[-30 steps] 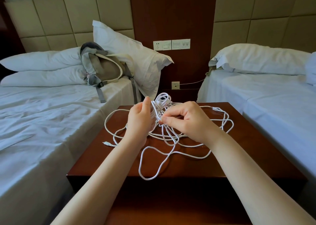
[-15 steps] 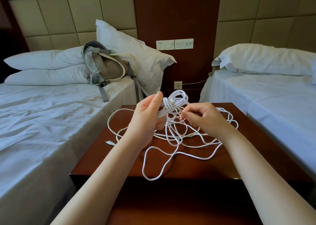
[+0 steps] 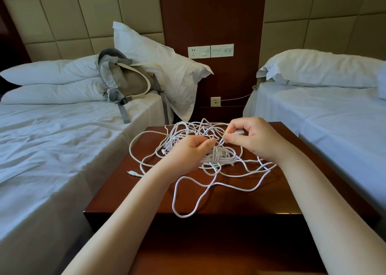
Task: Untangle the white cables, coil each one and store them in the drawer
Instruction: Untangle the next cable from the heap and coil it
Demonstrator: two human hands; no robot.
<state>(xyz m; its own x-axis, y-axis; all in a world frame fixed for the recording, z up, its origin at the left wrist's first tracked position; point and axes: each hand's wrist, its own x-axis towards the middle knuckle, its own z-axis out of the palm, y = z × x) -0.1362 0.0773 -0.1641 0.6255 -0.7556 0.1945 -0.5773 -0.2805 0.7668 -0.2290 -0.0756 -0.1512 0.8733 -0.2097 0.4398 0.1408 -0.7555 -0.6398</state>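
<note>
- The white cables point(image 3: 189, 137) lie in one loose tangle on the dark red-brown wooden counter point(image 3: 292, 191), which stands between two beds.
- The left hand point(image 3: 186, 152) rests low over the middle of the tangle. Its fingers are curled, and thumb and forefinger meet on a strand, pinching it.
- The right hand point(image 3: 253, 137) is raised just above the far right part of the tangle, fingers curled in. It pinches a small white plug end point(image 3: 238, 131) between thumb and forefinger, and a strand runs down from the fingertips into the heap.
- Between the two hands, a tightly wound bundle point(image 3: 217, 158) of cable sits on the counter, bound round its middle by a few turns of cable.
- Loose loops spread out from the bundle on all sides. One long loop point(image 3: 183, 214) reaches the near edge of the counter.
- A free connector point(image 3: 132, 173) lies on the counter near its left edge, beside the left wrist.
- The left bed point(image 3: 52, 149) has rumpled white sheets and stacked white pillows point(image 3: 52, 82) at its head.
- A grey and tan backpack point(image 3: 129, 82) leans on the left bed against an upright white pillow point(image 3: 167, 65).
- The right bed point(image 3: 334, 124) carries one white pillow point(image 3: 323, 70) at its head.
- On the wood panel behind the counter is a white socket and switch plate point(image 3: 211, 51), with a small socket point(image 3: 215, 101) lower down. A thin cord point(image 3: 236, 98) runs from it towards the right bed.
</note>
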